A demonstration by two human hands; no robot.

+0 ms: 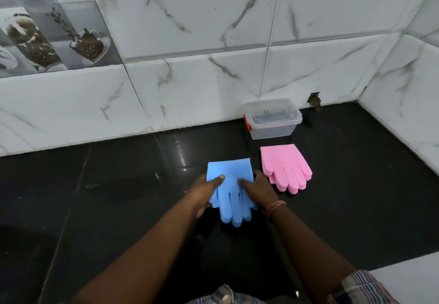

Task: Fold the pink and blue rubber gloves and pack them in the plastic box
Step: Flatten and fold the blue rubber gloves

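Head view: both your hands on the blue gloves, cuffs pointing away from you.

Your left hand (206, 191) and right hand (257, 191) each grip a side edge of the blue rubber gloves (229, 185), thumbs on top, fingers tucked under. The stack's long axis runs from you toward the wall, fingertips nearest you, so the fold likely goes along that line. Pink rubber gloves (283, 167) lie flat just right of them, nearer your right hand. The clear plastic box (273, 123) sits beyond the pink pair, against the wall, lid off.
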